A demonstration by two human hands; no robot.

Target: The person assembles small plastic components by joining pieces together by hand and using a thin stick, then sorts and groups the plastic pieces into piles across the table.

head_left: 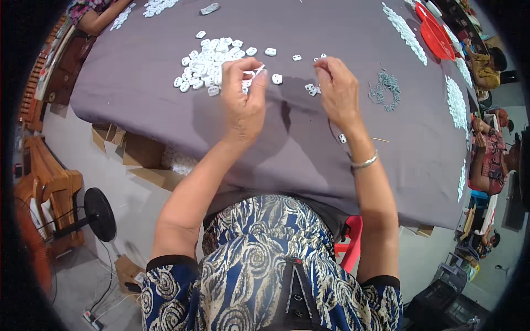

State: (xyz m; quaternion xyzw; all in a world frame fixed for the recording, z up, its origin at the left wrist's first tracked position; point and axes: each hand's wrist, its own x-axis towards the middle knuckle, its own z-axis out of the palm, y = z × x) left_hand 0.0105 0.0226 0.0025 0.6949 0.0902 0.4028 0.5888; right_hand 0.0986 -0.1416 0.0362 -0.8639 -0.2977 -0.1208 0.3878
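Note:
My left hand (244, 99) is closed in a pinch on a white plastic piece (257, 70), held above the table beside a heap of similar pieces. That heap of small rounded white pieces (205, 65) lies to its left, some showing dark holes. Across from it, my right hand (339, 94) has its fingertips drawn together; whatever they hold, if anything, is too small or hidden to make out. Close to those fingertips lie a few small white pieces with two dark holes (312, 89). A single white piece (277, 79) rests between my hands.
Right of my right hand lies a loose ring of small grey-green parts (390, 91), with a thin brass-coloured rod (380, 139) nearer me. Rows of white pieces (406, 33) and a red basin (436, 36) line the far right. Other people (488, 157) sit around the grey-covered table (419, 165).

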